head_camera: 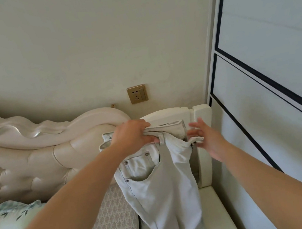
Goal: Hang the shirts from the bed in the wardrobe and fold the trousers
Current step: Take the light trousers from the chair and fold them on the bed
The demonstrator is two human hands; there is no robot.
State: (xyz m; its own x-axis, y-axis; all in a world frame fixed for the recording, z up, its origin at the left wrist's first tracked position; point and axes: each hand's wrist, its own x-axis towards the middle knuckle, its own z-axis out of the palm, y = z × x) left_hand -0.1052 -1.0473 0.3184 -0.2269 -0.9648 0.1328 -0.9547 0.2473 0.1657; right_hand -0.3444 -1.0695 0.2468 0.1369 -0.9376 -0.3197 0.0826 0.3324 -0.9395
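Pale, almost white jeans hang in the air above the bed's right edge, legs dropping out of the bottom of the frame. My left hand grips the waistband at a belt loop, fingers curled round the bunched cloth. To the right of the trousers, my right hand has its fingers spread and straight; the fingertips are at the loose button flap of the waistband, and I cannot tell whether they touch it. No shirts are in view.
A cream tufted headboard runs along the wall at left. Below it lie a floral pillow and a patterned mattress. The wardrobe's sliding doors fill the right side. A gold wall socket sits above the bedside stand.
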